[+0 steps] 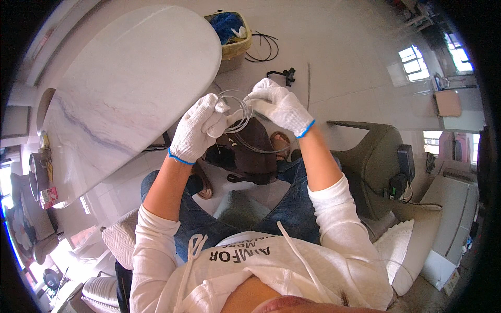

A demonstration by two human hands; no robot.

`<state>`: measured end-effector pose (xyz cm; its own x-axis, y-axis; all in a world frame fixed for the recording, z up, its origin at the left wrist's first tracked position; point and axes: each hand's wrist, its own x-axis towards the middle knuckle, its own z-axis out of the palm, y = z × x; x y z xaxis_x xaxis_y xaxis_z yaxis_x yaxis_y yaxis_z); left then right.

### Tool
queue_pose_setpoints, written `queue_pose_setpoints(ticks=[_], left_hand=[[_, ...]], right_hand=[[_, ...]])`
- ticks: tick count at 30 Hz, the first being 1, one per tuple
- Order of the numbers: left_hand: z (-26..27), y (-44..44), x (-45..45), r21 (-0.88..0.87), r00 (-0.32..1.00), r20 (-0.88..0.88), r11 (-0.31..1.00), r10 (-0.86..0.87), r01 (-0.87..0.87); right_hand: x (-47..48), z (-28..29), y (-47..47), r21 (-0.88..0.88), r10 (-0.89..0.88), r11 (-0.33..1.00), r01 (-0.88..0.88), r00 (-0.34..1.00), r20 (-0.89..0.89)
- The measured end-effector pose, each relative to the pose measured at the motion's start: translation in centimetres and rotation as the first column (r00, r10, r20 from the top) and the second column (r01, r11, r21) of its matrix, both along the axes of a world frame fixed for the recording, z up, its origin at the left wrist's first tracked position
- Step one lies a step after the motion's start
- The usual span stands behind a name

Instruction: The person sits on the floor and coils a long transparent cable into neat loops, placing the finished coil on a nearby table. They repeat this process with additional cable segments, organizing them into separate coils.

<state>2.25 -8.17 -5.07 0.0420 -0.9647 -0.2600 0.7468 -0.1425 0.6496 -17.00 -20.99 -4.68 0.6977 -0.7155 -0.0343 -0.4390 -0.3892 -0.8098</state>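
Both my hands wear white knit gloves with blue cuffs. My left hand (201, 127) is closed around one side of a coil of thin, pale wire (245, 119), its several loops standing out to the right of the fingers. My right hand (280, 103) pinches the wire at the coil's upper right; the exact spot between its fingertips is too small to make out. A larger loop of the wire hangs below the coil, over a dark brown bag (256, 156) on the floor between my feet.
A marble tabletop (133, 78) lies close beyond my left hand. Ahead stands a lined waste bin (235, 51), with a loose black cable (276, 49) beside it. A black bracket-like object (289, 76) lies on the floor past my right hand. An olive-brown sofa (377, 152) is at right.
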Motion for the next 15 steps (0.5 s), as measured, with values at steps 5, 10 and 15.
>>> queue_pose_setpoints(ticks=[5, 10, 15], left_hand=[[-0.3, -0.5, -0.3, -0.011, 0.999, 0.017, 1.000, 0.027, -0.027], [-0.5, -0.7, -0.5, 0.106, 0.979, 0.196, 0.992, 0.051, -0.073], [-0.5, -0.7, -1.3, 0.107, 0.869, 0.487, 0.981, 0.089, -0.160]], right_hand=[[0.4, -0.6, 0.7, 0.258, -0.096, 0.961, 0.096, 0.995, -0.012], [0.7, -1.0, 0.9, 0.633, -0.236, 0.774, 0.010, 0.932, 0.274], [1.1, -0.6, 1.9, 0.720, -0.246, 0.694, -0.012, 0.936, 0.252]])
